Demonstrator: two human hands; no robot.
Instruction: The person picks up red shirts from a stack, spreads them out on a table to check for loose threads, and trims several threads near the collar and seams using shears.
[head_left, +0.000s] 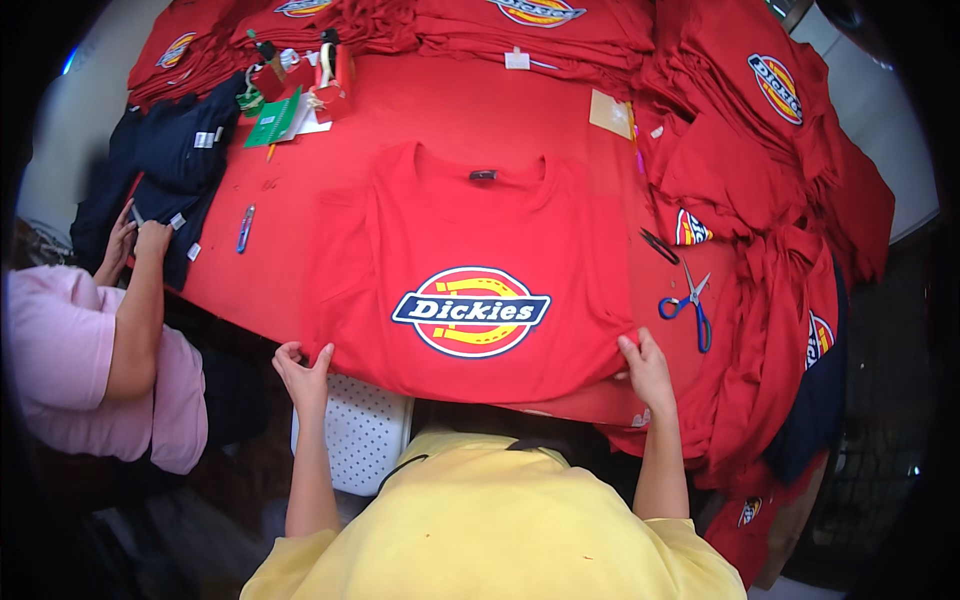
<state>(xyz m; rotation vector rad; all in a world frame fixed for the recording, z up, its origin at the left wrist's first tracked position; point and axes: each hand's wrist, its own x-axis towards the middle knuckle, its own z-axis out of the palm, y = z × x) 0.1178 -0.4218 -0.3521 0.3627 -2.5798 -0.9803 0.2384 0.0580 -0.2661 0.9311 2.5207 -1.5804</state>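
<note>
A red T-shirt (pixel 445 230) with a blue, yellow and white oval print lies front up before me, neckline away from me. Its lower edge hangs slightly over the near table edge. My left hand (pixel 304 378) is at the shirt's lower left corner, thumb and forefinger spread apart, the thumb against the cloth. At the lower right corner, my right hand (pixel 648 372) is closed on the fabric, thumb on top and fingers partly hidden. Blue-handled scissors (pixel 690 305) lie with blades parted, right of the shirt. Dark thread snips (pixel 660 246) rest just beyond them.
Piles of red shirts (pixel 740 150) line the far and right sides of the red table (pixel 300 170). A box cutter (pixel 244 229), green notebook (pixel 273 120) and tape dispenser (pixel 331 88) are left. Beside dark garments (pixel 165 150), a co-worker's hands (pixel 140 238) are busy. A white chair (pixel 352 435) stands below.
</note>
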